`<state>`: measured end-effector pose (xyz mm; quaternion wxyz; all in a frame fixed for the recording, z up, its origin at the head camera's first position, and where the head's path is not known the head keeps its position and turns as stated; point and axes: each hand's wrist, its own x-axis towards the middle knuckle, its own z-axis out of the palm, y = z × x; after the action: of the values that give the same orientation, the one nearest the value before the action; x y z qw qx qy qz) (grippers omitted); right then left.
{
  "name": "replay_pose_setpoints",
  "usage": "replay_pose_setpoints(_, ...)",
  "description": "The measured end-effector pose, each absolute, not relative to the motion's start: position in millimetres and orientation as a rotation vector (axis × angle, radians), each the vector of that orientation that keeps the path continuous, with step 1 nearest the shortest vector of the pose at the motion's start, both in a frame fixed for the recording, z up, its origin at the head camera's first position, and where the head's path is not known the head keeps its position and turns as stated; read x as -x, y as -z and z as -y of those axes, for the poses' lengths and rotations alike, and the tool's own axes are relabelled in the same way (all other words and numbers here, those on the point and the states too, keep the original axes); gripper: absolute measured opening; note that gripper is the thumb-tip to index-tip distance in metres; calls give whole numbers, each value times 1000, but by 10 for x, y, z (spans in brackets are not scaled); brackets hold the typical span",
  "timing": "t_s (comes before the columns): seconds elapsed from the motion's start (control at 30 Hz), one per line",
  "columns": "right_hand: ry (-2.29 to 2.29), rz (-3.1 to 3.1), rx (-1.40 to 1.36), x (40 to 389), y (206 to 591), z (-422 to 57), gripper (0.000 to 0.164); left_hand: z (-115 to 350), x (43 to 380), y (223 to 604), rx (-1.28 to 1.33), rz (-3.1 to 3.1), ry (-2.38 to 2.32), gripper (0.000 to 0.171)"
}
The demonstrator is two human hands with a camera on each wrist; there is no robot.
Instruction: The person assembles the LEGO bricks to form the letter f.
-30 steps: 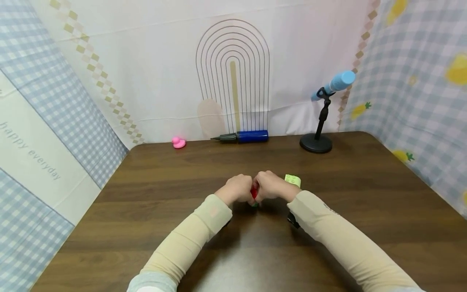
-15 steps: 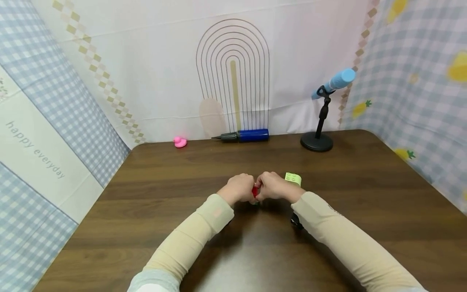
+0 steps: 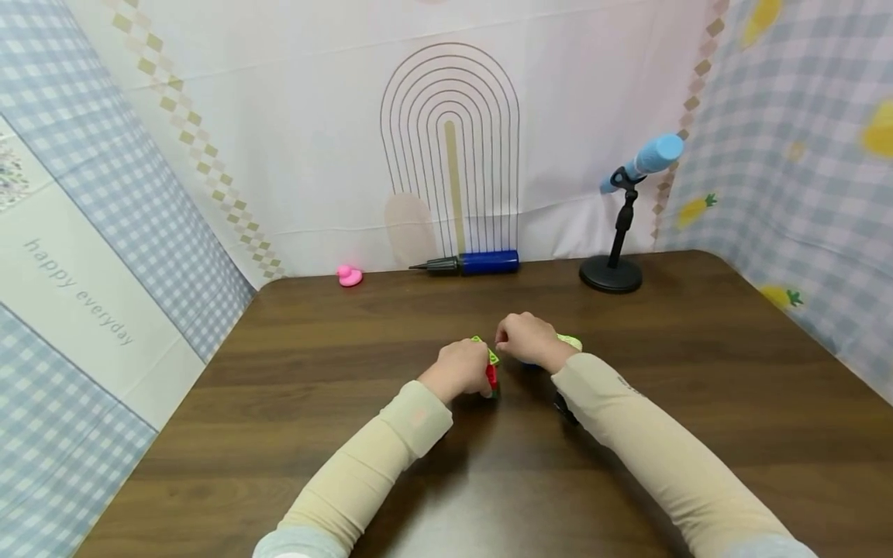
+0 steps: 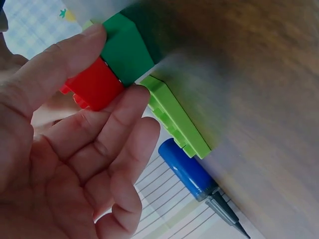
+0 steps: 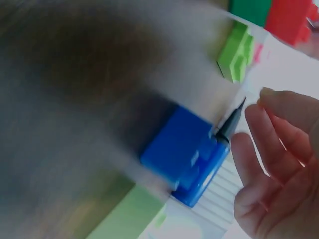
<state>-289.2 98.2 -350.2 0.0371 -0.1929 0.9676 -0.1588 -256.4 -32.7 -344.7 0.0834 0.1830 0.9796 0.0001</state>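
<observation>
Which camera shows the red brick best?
The left wrist view: the red brick is sharp, uncropped, held by the left hand. The head view shows a sliver; the right wrist view crops it at top.

red brick [image 4: 97,87]: smooth plastic | tabletop [image 3: 244,387]: satin woodgrain | backdrop [image 3: 314,139]: cloth | pump [image 3: 484,263]: glossy plastic

Soft glare pales the near table [image 3: 488,500], while the right wrist view blurs.

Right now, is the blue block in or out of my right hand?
Out: the right wrist view shows a gap between the blue block and your right hand, and no finger touches it.
</observation>
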Motion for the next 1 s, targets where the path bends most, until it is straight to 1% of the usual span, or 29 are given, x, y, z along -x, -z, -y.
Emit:
replay_pose_setpoints(0.2,392,-3009,557,2918,3597,-826,10,296,2569,3468,-552,-2914,-23,36)
replay_pose_setpoints(0.37,377,-3001,566,2947,3605,-825,11,295,2578,3468,-551,-2920,-28,39)
replay_pose_setpoints(0.57,406,-2946,569,2960,3532,-925,5,317,2565,3434,-552,-2924,-33,31)
replay_pose_setpoints(0.83,356,-2934,566,2998,3522,-1017,7,338,2547,3428,-570,-2910,-57,28)
replay_pose_setpoints(0.9,334,-2942,568,3003,3532,-1004,10,340,2549,3430,-565,-2908,-53,27)
replay_pose_setpoints(1.0,260,-2963,531,3006,3555,-970,24,341,2560,3442,-554,-2909,-50,27)
